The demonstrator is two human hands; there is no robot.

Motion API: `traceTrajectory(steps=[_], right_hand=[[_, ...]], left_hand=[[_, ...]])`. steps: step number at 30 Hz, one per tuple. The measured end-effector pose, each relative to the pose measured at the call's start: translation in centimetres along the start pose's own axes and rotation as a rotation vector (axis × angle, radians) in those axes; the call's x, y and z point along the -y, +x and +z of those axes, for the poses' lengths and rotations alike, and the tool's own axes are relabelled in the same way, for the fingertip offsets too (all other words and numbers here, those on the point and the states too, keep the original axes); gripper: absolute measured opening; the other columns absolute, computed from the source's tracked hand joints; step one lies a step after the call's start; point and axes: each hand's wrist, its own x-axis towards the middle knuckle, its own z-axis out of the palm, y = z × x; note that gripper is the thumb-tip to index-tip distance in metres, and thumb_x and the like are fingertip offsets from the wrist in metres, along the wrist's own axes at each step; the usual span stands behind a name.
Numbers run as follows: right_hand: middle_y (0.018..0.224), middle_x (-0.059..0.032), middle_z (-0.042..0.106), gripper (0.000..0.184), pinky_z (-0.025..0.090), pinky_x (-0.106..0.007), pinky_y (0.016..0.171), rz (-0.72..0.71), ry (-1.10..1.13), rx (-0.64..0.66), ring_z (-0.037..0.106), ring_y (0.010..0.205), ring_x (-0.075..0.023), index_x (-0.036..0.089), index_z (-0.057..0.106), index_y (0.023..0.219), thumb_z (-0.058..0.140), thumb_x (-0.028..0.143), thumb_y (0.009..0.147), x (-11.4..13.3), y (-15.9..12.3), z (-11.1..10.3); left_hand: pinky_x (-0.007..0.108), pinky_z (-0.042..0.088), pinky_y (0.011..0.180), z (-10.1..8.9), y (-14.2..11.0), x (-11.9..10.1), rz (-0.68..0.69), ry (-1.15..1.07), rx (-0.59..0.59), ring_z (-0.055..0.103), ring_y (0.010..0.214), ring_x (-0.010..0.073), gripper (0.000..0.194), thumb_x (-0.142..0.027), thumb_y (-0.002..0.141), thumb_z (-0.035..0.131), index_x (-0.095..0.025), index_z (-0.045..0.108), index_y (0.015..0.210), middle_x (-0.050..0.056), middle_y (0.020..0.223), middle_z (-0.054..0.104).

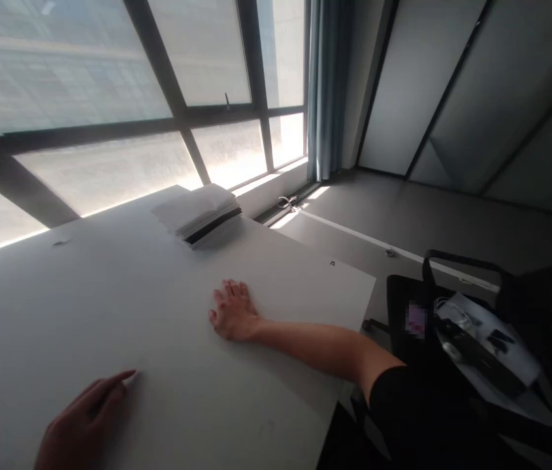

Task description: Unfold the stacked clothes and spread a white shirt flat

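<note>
While both hands rest released on the bench, left hand lower left, right hand centre, I judge nothing begun: paper stack lies untouched beyond, upper centre.

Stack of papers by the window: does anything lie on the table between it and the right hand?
Nothing visible: only bare white table lies between the right hand, resting flat, and the stack of papers.
</note>
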Motion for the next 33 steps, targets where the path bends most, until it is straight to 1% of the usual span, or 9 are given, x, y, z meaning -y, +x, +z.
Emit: traceTrajectory(steps=[4,8,10,13,18,21,25,29,33], right_hand=[[0.153,-0.0205,0.041,0.054,0.017,-0.051,0.119,-0.025,0.006,-0.003,0.029,0.145,-0.0313,0.010,0.049,0.139,0.046,0.042,0.096,2.6,3.1,2.5],[0.152,-0.0209,0.042,0.051,0.016,-0.051,0.119,-0.049,0.014,0.010,0.029,0.145,-0.0304,0.010,0.051,0.138,0.047,0.039,0.096,3.7,4.9,3.7],[0.152,-0.0208,0.042,0.051,0.015,-0.050,0.119,-0.074,0.020,0.037,0.029,0.145,-0.0297,0.011,0.051,0.139,0.047,0.037,0.096,3.8,5.5,4.0],[0.152,-0.0195,0.042,0.049,0.014,-0.048,0.119,-0.119,0.040,0.073,0.030,0.144,-0.0280,0.012,0.052,0.140,0.047,0.034,0.096,3.4,5.8,4.3],[0.152,-0.0160,0.044,0.047,0.015,-0.045,0.119,-0.148,0.074,0.106,0.032,0.144,-0.0262,0.016,0.055,0.138,0.049,0.033,0.094,2.8,5.7,4.6],[0.152,-0.0156,0.045,0.047,0.015,-0.045,0.120,-0.155,0.095,0.104,0.032,0.144,-0.0265,0.016,0.056,0.137,0.050,0.032,0.093,2.9,5.7,4.5],[0.150,-0.0167,0.047,0.045,0.016,-0.048,0.119,-0.159,0.158,0.088,0.034,0.143,-0.0272,0.016,0.058,0.135,0.051,0.028,0.092,3.1,5.5,4.6],[0.144,-0.0173,0.053,0.043,0.018,-0.048,0.119,-0.142,0.271,0.034,0.039,0.139,-0.0283,0.013,0.062,0.130,0.053,0.024,0.089,3.1,5.7,4.8],[0.126,-0.0149,0.064,0.039,0.033,-0.040,0.111,-0.027,0.532,-0.111,0.052,0.123,-0.0249,0.013,0.066,0.120,0.049,0.018,0.085,2.8,6.5,4.7]], left_hand=[[0.042,0.052,0.097,0.4,0.5,1.5,0.128,0.017,-0.086,0.069,0.099,0.0231,0.025,-0.060,0.077,0.047,-0.051,0.068,0.088,-0.020,0.096,0.073],[0.043,0.049,0.104,1.2,0.8,2.8,0.243,0.119,-0.161,0.064,0.114,0.0279,0.047,-0.052,0.083,0.044,-0.031,0.067,0.119,0.003,0.123,0.069],[0.043,0.043,0.110,1.6,0.6,3.1,0.223,0.214,-0.162,0.057,0.127,0.0289,0.060,-0.049,0.088,0.040,-0.020,0.056,0.137,0.010,0.136,0.061],[0.044,0.034,0.116,2.2,-0.2,3.3,0.109,0.366,-0.177,0.042,0.141,0.0285,0.067,-0.043,0.093,0.032,-0.010,0.039,0.151,0.017,0.148,0.050],[0.051,0.017,0.121,2.5,0.0,3.0,-0.035,0.545,-0.062,0.021,0.152,0.0274,0.068,-0.043,0.099,0.024,-0.010,0.023,0.158,0.015,0.161,0.030],[0.055,0.016,0.120,2.2,2.0,2.6,-0.098,0.577,-0.059,0.015,0.153,0.0277,0.069,-0.047,0.100,0.022,-0.012,0.019,0.159,0.015,0.164,0.022],[0.057,0.020,0.118,2.7,6.5,0.7,-0.135,0.535,-0.117,0.022,0.151,0.0317,0.071,-0.050,0.101,0.023,-0.009,0.018,0.159,0.018,0.161,0.029],[0.047,0.027,0.116,4.2,11.4,-2.0,-0.045,0.463,-0.158,0.035,0.145,0.0308,0.074,-0.050,0.101,0.031,-0.007,0.013,0.159,0.022,0.155,0.039],[0.039,0.032,0.112,5.8,16.1,-4.0,0.048,0.397,-0.157,0.048,0.136,0.0275,0.076,-0.048,0.101,0.039,-0.010,0.009,0.159,0.019,0.149,0.049]])
